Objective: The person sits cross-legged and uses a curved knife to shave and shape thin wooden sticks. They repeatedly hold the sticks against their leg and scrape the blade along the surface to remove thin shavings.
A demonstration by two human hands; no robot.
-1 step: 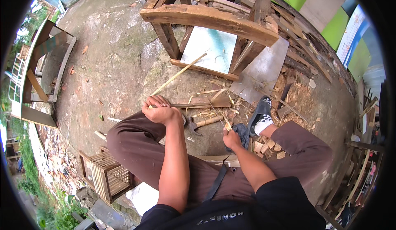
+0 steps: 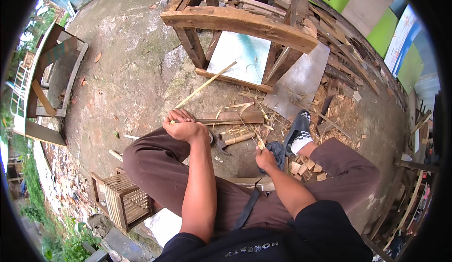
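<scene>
I sit with my knees apart over a dirt floor. My left hand rests on my left knee, closed around a long thin pale strip that slants up and right toward a wooden frame. My right hand is lower, between my legs, shut on a short pale stick-like piece; whether it is a tool I cannot tell. A dark cloth lies right beside that hand. A hammer lies on the ground between my two hands.
A heavy wooden frame stands ahead over a white panel and a grey sheet. A plank, wood scraps and chips litter the ground near my shoe. A slatted wooden crate sits at my lower left.
</scene>
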